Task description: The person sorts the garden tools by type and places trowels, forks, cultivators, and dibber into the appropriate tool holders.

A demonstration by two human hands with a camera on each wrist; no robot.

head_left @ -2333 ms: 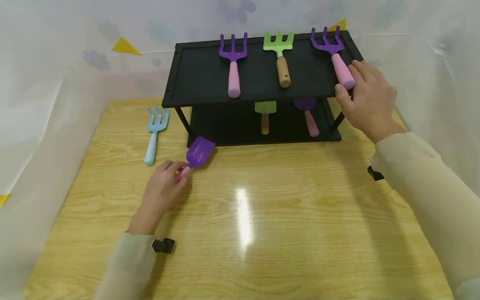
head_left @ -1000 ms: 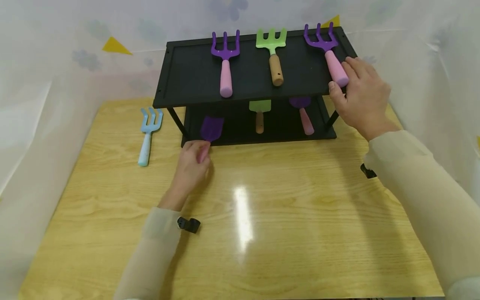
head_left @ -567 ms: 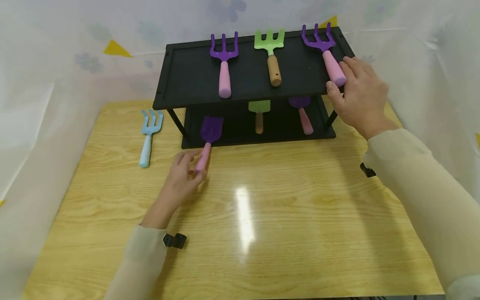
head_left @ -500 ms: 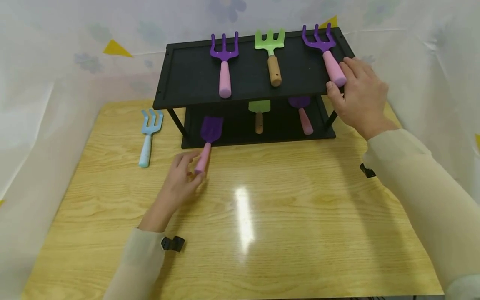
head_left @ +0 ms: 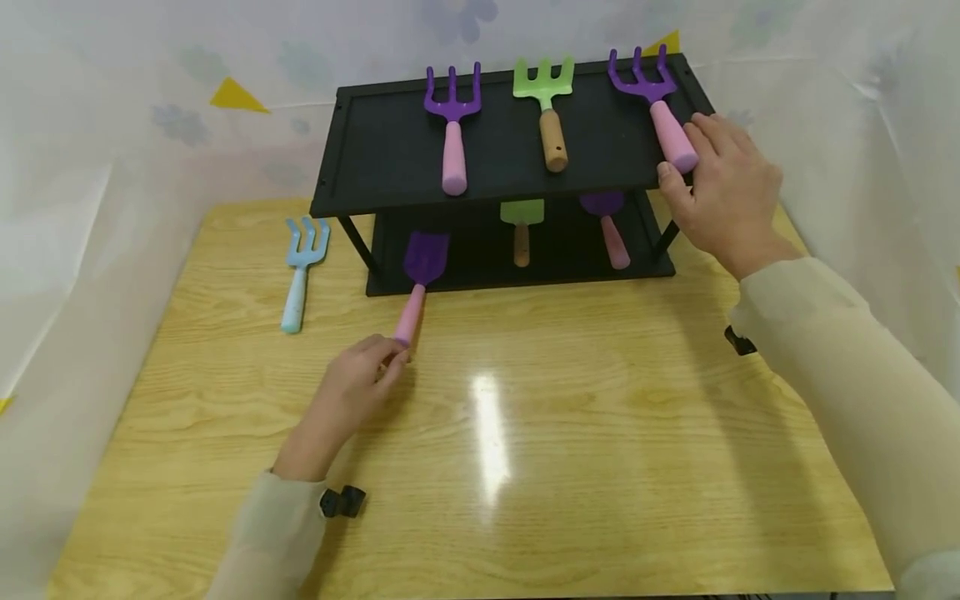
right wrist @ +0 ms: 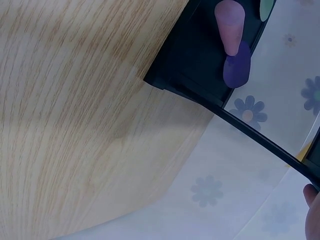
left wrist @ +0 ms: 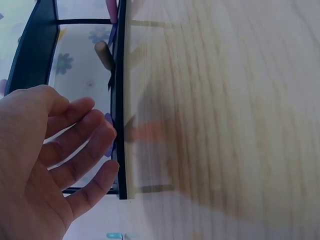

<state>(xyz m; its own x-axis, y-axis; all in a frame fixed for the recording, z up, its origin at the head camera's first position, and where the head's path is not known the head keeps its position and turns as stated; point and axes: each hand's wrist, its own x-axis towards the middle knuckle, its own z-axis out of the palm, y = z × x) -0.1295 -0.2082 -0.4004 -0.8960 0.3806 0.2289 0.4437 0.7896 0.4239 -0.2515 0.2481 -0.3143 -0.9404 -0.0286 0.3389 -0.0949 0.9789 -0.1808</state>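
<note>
A toy hand trowel point(head_left: 426, 258) with a purple blade and pink handle lies with its blade on the lower shelf of a black two-tier rack point(head_left: 390, 167). Its handle juts over the front edge. My left hand point(head_left: 352, 387) is just at the handle's end, fingers loosely bent; the left wrist view shows nothing in its grasp. My right hand point(head_left: 731, 187) holds the rack's upper right corner, thumb at the front edge, beside the pink handle of a purple hand fork point(head_left: 675, 137). In the right wrist view only a bit of that hand point(right wrist: 312, 210) shows.
Another purple fork point(head_left: 453, 150) and a green fork point(head_left: 551, 125) lie on the top shelf. Below are a green trowel point(head_left: 522, 229) and a second purple trowel point(head_left: 615, 237). A light blue fork point(head_left: 298, 275) lies on the wooden table point(head_left: 600, 467), left of the rack.
My left hand carried the purple trowel from the table onto the lower shelf, let go of its handle and drew back towards me. My right hand stays on the rack's corner.
</note>
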